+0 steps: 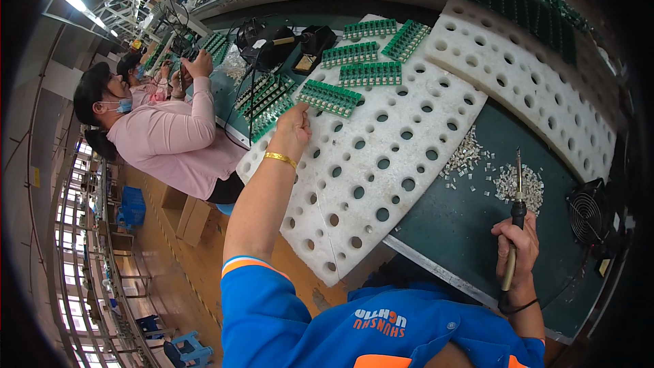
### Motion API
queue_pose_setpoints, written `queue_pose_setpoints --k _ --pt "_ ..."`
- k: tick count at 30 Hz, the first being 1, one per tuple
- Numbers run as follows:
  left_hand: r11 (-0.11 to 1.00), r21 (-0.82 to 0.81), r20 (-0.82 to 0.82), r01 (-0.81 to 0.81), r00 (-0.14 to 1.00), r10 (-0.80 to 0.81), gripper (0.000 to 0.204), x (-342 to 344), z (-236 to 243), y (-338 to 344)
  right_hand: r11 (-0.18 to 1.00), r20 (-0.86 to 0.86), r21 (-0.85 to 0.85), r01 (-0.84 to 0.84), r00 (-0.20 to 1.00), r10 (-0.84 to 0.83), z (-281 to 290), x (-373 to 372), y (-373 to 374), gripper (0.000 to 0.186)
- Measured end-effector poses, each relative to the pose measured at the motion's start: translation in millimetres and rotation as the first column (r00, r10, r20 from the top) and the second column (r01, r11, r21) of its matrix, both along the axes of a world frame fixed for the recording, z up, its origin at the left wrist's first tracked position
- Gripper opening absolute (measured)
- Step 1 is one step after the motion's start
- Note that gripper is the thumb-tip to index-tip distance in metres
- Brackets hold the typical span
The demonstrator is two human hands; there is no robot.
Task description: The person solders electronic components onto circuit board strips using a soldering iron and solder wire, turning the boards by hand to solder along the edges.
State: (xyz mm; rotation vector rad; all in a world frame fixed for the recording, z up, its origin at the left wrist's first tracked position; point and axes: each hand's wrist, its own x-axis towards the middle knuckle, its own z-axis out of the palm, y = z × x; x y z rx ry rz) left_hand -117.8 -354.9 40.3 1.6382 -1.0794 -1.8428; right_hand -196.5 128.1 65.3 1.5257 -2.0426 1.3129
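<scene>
My left hand (295,125) reaches out over a white foam sheet (371,204) full of round holes. Its fingers are closed on the near left corner of a green circuit board (330,98) with a row of small pale parts. Several similar boards lie beyond it on the foam, among them one board (370,73) just behind. In my right hand (518,245) is a soldering iron (520,204), gripped by its handle with the metal tip pointing up and away. Small white connectors (519,187) lie heaped behind the iron.
A second foam block (524,88) bears more boards (521,13) at the far right. Beside my right hand stands a small black fan (587,217). More green boards (266,99) and a soldering stand (306,61) are at the left. A co-worker in pink (170,126) works nearby.
</scene>
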Motion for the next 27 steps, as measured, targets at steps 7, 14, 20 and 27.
queue_pose_setpoints --k 7,14,20,27 --pt "0.999 -0.047 -0.079 -0.022 0.997 0.018 0.025 -2.5 2.6 13.5 1.0 0.003 0.004 0.02 1.0 -0.02 2.3 -0.7 0.1 0.019" --pt "0.998 -0.05 -0.147 -0.04 0.989 0.032 0.006 -7.8 4.6 17.9 1.0 -0.003 0.003 0.024 1.0 -0.024 7.3 2.0 0.5 0.02" --pt "0.997 -0.014 -0.151 -0.078 0.986 0.075 0.011 -14.6 2.0 14.6 0.999 -0.029 0.008 0.039 0.999 -0.039 10.4 2.3 2.2 0.021" --pt "0.998 0.005 -0.216 -0.057 0.975 0.057 0.01 -6.2 5.7 14.8 0.999 -0.04 -0.005 0.046 0.998 -0.046 11.4 9.0 5.3 0.021"
